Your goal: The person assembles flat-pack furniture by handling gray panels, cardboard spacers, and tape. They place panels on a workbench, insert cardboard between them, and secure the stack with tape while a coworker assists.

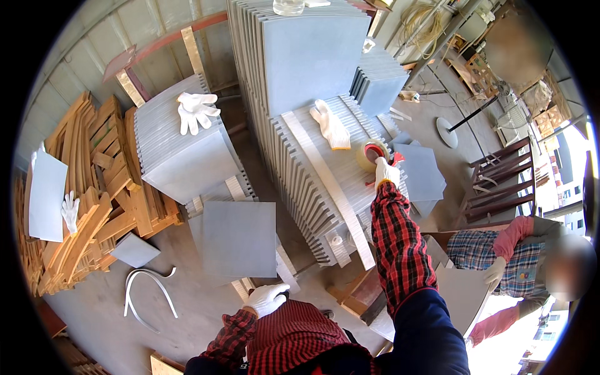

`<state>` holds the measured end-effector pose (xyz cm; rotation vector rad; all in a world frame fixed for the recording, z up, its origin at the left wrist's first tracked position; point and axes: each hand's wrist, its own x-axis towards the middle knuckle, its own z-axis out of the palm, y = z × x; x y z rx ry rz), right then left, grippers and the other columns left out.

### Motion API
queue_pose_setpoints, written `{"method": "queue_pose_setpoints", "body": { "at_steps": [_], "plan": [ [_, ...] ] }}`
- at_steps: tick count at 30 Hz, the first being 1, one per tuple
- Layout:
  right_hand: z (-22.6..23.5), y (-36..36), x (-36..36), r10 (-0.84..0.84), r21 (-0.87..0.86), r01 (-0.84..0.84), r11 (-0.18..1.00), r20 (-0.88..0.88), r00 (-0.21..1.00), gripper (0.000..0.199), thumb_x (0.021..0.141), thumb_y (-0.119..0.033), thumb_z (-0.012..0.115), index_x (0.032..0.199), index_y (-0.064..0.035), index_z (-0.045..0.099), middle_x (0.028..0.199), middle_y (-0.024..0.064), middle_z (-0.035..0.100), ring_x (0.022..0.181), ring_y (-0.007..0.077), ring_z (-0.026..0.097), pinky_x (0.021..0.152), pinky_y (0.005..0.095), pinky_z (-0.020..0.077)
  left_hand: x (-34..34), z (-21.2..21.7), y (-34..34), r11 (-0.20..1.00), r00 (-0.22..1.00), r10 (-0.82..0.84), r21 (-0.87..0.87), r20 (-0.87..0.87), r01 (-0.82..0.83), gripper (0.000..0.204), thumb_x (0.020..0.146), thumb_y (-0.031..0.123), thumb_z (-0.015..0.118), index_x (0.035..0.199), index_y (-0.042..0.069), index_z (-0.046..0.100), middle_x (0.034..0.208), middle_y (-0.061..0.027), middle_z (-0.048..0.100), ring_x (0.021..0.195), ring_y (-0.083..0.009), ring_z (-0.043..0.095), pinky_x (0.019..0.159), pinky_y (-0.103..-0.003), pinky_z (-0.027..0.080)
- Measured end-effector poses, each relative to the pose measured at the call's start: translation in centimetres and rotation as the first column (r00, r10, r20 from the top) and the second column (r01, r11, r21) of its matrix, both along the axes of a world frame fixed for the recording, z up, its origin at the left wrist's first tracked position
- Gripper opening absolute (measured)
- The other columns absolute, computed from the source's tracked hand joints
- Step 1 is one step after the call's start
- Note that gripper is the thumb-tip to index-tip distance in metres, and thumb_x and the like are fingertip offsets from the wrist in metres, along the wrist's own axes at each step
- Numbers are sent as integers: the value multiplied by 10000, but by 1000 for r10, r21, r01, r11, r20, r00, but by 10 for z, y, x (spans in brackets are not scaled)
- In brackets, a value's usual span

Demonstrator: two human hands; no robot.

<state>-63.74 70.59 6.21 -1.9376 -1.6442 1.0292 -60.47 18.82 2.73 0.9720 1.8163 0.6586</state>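
My right hand [386, 172], in a white glove, reaches far out over a stack of grey panels [340, 181]. Its fingers close on a tape dispenser [373, 152] with a wide roll and red parts, at the stack's right edge. Close to my body, my gloved left hand [267, 301] is curled in front of the red-and-black apron. A small dark thing [284, 292] shows at its fingertips, too little to name. Beside the dispenser lies a loose white glove [331, 127]. A long pale strip [328, 181] runs across the same stack.
Taller panels [315, 59] stand at the back. Leftward, a white glove [197, 112] tops another stack [187, 156], near piled wooden slats [119, 169]. A square panel [239, 239] lies before me. At right, a co-worker [500, 262] handles a board [459, 294]; a fan [515, 115] stands behind.
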Motion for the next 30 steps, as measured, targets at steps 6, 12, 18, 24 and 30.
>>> {"method": "queue_pose_setpoints", "body": {
  "at_steps": [6, 12, 18, 24, 30],
  "plan": [
    [12, -11, 50, 26, -75, -78, 994, -536, 844, 388, 763, -185, 674, 1070, 52, 685, 990, 154, 687, 792, 252, 696, 650, 398, 586, -11, 10, 31, 996, 998, -62, 62, -9, 62, 440, 980, 322, 552, 1368, 115, 581, 1285, -188, 653, 1184, -386, 604, 1010, -469, 471],
    [83, -112, 142, 37, -69, -254, 965, -921, 388, 463, 966, -98, 582, 1417, -61, 486, 1191, 43, 628, 1072, 189, 637, 934, 347, 547, -20, 41, 62, 967, 992, -101, 225, -71, 115, 405, 956, 247, 538, 1319, 85, 614, 1250, -182, 672, 1136, -388, 631, 978, -476, 494],
    [130, -194, 289, 82, -33, -201, 979, -841, 535, 484, 952, -119, 586, 1421, -36, 503, 1163, 30, 650, 1051, 127, 611, 934, 299, 499, 2, 124, 138, 953, 875, 2, 264, 483, -148, 332, 1031, 205, 567, 1279, -7, 629, 1144, -98, 713, 1112, -160, 645, 996, -294, 483],
    [202, -257, 425, 381, 419, -313, 852, -86, 921, 557, 791, -40, 714, 1337, -62, 611, 1248, 168, 581, 1169, 330, 584, 1010, 379, 472, 107, 191, 220, 928, 663, -347, 344, 664, 141, 571, 1082, 489, 415, 1127, -22, 664, 1049, -115, 727, 1014, -201, 688, 980, -335, 498],
    [220, -310, 531, 177, 659, -305, 688, 256, 950, 581, 711, 36, 753, 1264, -118, 669, 1197, 139, 584, 1094, 341, 610, 922, 419, 532, 263, 227, 229, 877, 670, -479, 348, 567, 333, 679, 1074, 562, 367, 1275, -35, 619, 1207, -114, 662, 1114, -173, 600, 1026, -303, 430]
  ]
}}
